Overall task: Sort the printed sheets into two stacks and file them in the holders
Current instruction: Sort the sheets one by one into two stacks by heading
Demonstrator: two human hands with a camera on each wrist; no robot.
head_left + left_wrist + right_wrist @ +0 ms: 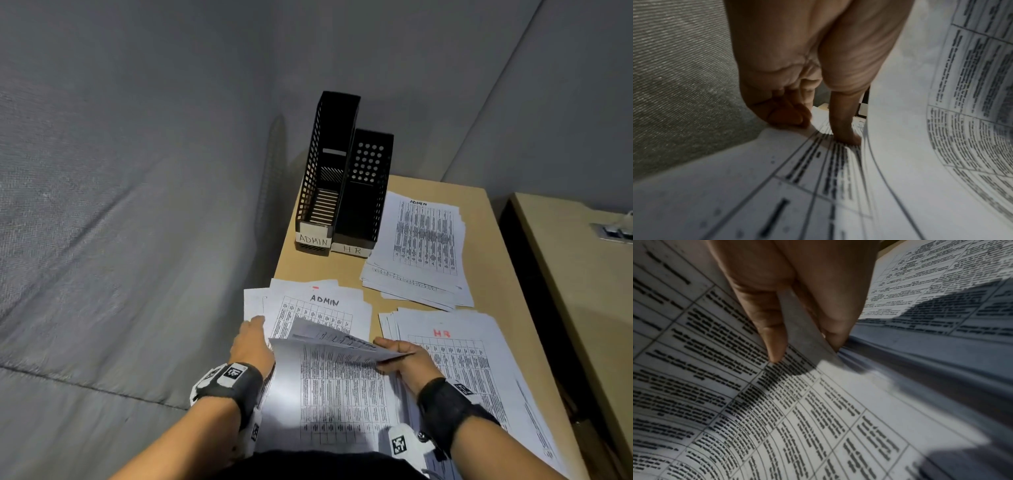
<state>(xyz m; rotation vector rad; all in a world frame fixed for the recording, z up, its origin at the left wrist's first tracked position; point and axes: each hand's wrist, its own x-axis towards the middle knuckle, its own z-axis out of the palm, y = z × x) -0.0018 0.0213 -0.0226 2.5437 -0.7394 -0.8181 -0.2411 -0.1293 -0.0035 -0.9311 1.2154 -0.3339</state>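
— Two holders are standing at the far left corner of the table (496,274), touching side by side: the ADMIN holder (320,192) on the left, the HR holder (364,202) on the right. Neither is showing any sheets inside.

— Where are the sheets lying?

— An unsorted pile (421,250) topped by an ADMIN page is lying just right of the holders. Nearer, the ADMIN stack (325,308) is lying on the left and the HR stack (455,349) on the right.

— And the hands?

— The right hand (406,363) is pinching the right edge of a curled sheet (329,373), thumb on top, fingers (838,331) underneath, so that grip is closing on paper. The sheet is arching over the ADMIN stack.

— The left one?

— The left hand (251,342) is resting on the ADMIN stack's left edge. The thumb (844,129) is pressing down on the printed page, while the other fingers (789,113) are curling against the paper's edge; that grip is holding nothing.
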